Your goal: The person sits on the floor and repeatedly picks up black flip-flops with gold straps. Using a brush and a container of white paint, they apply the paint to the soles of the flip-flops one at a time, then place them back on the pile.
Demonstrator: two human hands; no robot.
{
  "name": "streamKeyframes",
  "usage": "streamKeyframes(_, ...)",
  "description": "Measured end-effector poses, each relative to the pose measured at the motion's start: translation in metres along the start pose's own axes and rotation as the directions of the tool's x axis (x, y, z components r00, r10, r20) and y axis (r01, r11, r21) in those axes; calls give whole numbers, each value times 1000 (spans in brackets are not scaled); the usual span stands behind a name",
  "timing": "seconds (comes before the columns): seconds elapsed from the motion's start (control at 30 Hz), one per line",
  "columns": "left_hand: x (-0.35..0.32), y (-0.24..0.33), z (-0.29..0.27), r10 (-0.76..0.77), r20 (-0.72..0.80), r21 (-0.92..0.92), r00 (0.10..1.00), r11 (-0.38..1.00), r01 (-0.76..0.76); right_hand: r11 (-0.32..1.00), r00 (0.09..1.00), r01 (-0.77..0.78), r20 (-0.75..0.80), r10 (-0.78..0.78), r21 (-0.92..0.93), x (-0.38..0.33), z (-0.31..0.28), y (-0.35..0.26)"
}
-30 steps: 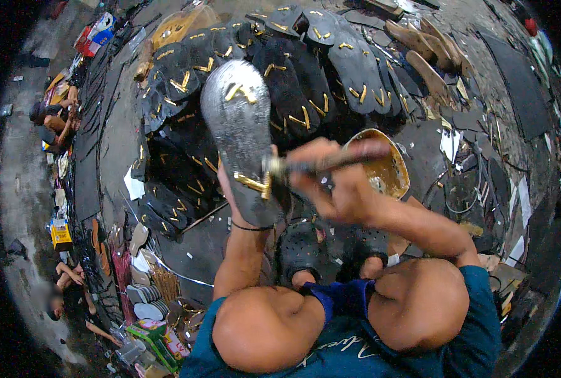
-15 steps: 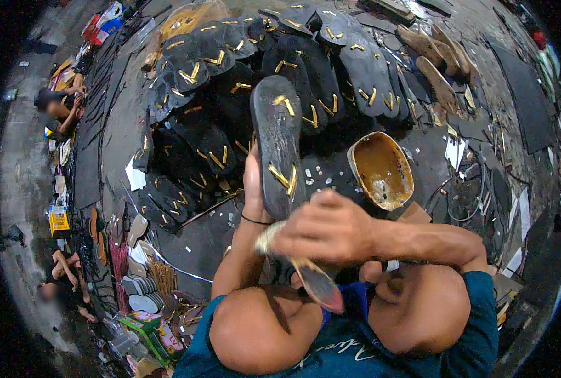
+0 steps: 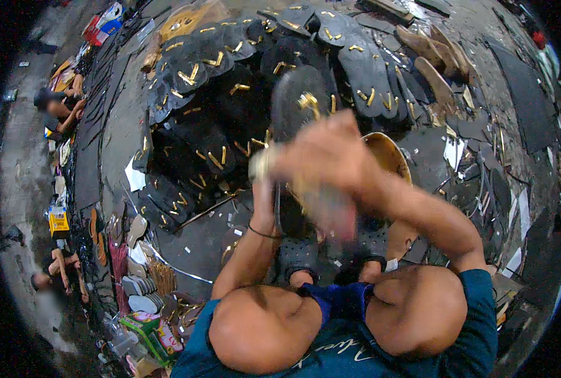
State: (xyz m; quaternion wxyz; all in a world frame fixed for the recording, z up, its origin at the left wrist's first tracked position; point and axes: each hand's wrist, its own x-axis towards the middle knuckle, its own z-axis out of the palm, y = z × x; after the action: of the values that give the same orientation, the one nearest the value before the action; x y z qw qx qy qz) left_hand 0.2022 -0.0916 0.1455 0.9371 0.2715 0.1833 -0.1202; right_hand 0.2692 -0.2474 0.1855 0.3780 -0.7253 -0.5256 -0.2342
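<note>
head view: green carton lower left on the floor, yellow box at left edge. left hand grips black sandal sole upright at centre. right hand, blurred, closed on a tool; half a second ago it sat lower. bare floor left of the sole pile.

You have one view only, from the camera on your head, facing steeply down over your knees. Your blurred right hand sits very close to the lens; the floor curves away toward the fisheye rim.
</note>
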Motion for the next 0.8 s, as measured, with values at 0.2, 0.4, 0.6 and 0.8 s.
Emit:
streamKeyframes(0.2, -6, 20, 21, 147, -350, 241, 925, 968, -63, 944, 957, -184, 268, 109, 272, -1, 9, 3)
streamKeyframes(0.4, -71, 84, -34, 423, -136, -74, 896, 897, -435, 943, 781, -284, 613, 120, 176, -40, -1, -56)
streamKeyframes(0.6, -195, 98, -146, 523, -581, 176, 624, 829, -531, 856, 787, -498, 343, 514, -140, -82, 1, -56)
streamKeyframes(0.8, -234, 141, -344, 554, -765, 135, 328, 636, -759, 679, 625, -734, 391, 675, 1, -96, 13, -57)
